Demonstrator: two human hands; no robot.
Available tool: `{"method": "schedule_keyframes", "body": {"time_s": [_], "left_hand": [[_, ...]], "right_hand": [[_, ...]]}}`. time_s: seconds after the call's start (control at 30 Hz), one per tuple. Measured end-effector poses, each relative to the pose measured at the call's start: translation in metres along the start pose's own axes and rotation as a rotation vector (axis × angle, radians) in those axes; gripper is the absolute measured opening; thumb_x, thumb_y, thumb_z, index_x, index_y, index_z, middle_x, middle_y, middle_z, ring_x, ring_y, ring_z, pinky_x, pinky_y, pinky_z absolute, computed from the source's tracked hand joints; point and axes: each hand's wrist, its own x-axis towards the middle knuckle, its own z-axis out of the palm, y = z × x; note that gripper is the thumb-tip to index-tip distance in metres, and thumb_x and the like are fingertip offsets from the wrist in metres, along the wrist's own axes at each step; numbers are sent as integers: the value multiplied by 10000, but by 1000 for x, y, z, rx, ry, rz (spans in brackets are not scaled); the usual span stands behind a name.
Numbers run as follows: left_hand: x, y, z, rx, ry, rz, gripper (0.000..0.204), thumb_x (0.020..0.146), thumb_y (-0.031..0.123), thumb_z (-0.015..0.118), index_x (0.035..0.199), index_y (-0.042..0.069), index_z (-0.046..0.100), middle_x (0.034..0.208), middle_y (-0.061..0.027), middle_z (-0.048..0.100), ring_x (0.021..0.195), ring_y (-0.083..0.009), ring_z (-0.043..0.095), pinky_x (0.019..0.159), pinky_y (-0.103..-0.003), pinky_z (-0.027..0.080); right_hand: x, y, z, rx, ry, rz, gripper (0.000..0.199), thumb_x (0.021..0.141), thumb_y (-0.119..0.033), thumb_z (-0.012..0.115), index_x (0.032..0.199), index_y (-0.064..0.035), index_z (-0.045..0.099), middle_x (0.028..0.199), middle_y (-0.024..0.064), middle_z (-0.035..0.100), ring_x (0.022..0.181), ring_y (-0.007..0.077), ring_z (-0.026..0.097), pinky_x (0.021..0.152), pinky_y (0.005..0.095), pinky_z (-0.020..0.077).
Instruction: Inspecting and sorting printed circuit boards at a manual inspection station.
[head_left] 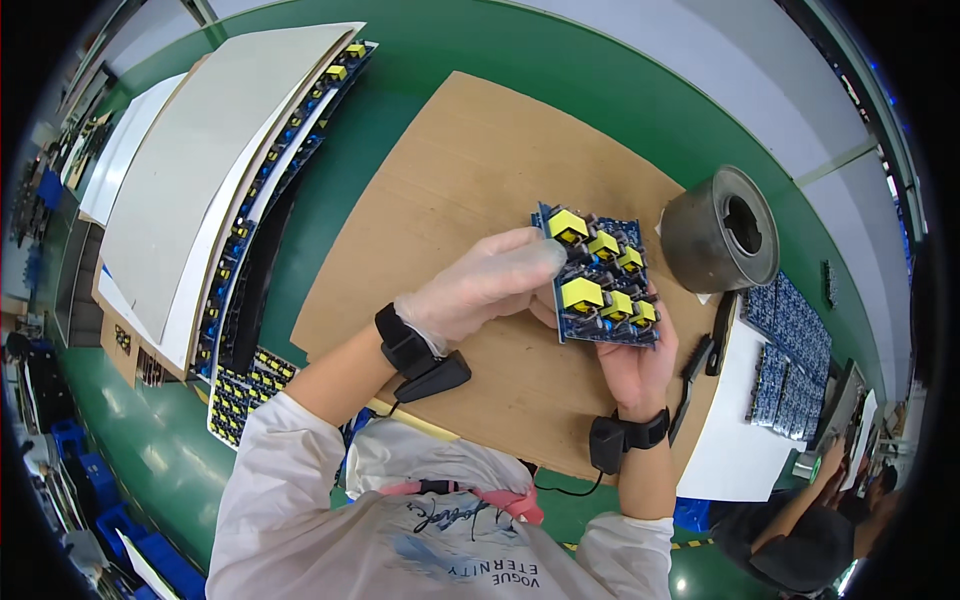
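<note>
One blue rectangular circuit board (602, 246), studded with yellow blocks, is up over the brown cardboard sheet (430, 200)! Translucent-gloved left hand (485, 285) pinches its left edge, right hand (640, 368) clasps its lower right, round grey metal can (692, 245) nearby.

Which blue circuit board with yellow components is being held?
The blue board above the brown cardboard sheet, between left hand and right hand; other such boards lie left of it.

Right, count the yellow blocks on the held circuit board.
6 visible: on the circuit board, three yellow blocks run along the upper row, three along the lower. Any hidden behind other parts can't be counted.
</note>
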Motion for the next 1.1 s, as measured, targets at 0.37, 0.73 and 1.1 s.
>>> {"method": "schedule_keyframes", "body": {"time_s": [0.37,0.73,1.1], "left_hand": [[1,2,0,-114,180,23,294,891,232,470,1091,25,534,1082,-57,583,984,-159,566,848,-331,462],[4,3,3,53,344,-56,357,889,250,440,1159,32,525,1093,-56,592,994,-156,577,818,-316,492],[1,4,8,84,385,-50,361,892,254,421,1157,30,519,1116,-55,571,1021,-150,556,845,-324,473]], "right_hand": [[-2,-7,-10,-21,-260,-7,476,938,-416,339,1286,-104,433,1208,137,539,1022,299,572,749,413,515],[-10,-1,22,-382,-144,-225,710,860,-338,545,1390,-116,129,1287,185,416,1023,309,575,578,387,588],[-8,-2,20,-279,-159,-227,639,870,-278,519,1376,-77,186,1246,173,460,995,284,590,585,375,579]]}}
